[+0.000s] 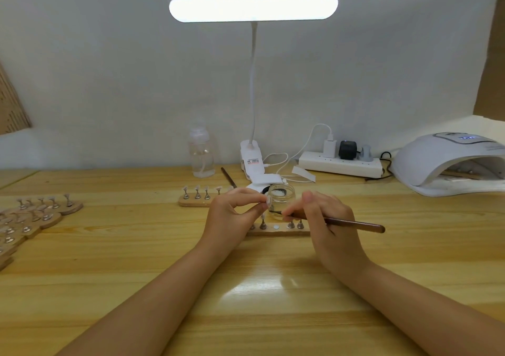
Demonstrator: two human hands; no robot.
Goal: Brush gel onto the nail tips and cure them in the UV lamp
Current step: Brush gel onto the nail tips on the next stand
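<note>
- Pale wall behind, lit desk lamp (pixel 253 9) overhead; wooden worktop (pixel 136 260) carries everything.
- Left hand (pixel 235 213): fingers pinched shut on one nail tip (pixel 268 201) on its small stand, lifted just above the near holder strip (pixel 278 230).
- Right hand (pixel 326 221): fingers closed around a brown-handled brush (pixel 352 223); bristle end sits just beside the held tip, contact too fine to confirm.
- Small clear jar (pixel 281 198) stands open directly behind the hands (presumably the gel).
- UV lamp (pixel 451 164) far right, well apart, its display lit, mouth facing the worktop; something flat lies inside, not identifiable.
- Risks, as judged: the stand could twist in so narrow a pinch and smear gel onto the fingers; a wrist could knock the jar, it being so near; carrying the coated tip all the way across to the lamp could smudge it.
- Counts: near strip shows one bare magnet spot and about four stands, some hidden by hands. Far strip (pixel 196 201): four tips visible. Left stack of strips (pixel 35 216): several, not countable. One second brush (pixel 229 177), one clear bottle (pixel 201 153), one power strip (pixel 340 163).
</note>
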